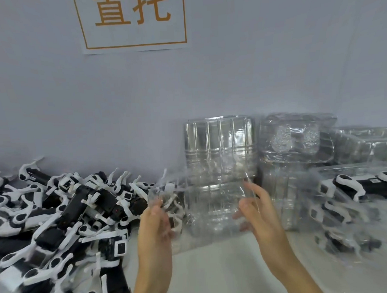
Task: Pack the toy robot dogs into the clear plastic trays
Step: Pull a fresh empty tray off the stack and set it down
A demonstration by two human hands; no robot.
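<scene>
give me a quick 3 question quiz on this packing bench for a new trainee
1. True or false: the pile of loose toy robot dogs lies to the right of the hands.
2. What do the left hand and right hand hold between them?
A. a toy dog
B. a clear plastic tray
C. the paper sign
3. Where do dogs already in trays lie?

Key
1. False: the loose pile lies to the left.
2. B, each hand grips one side of the tray.
3. On the right, where the packed trays are stacked, beside the stack of empty trays standing against the wall.
</scene>
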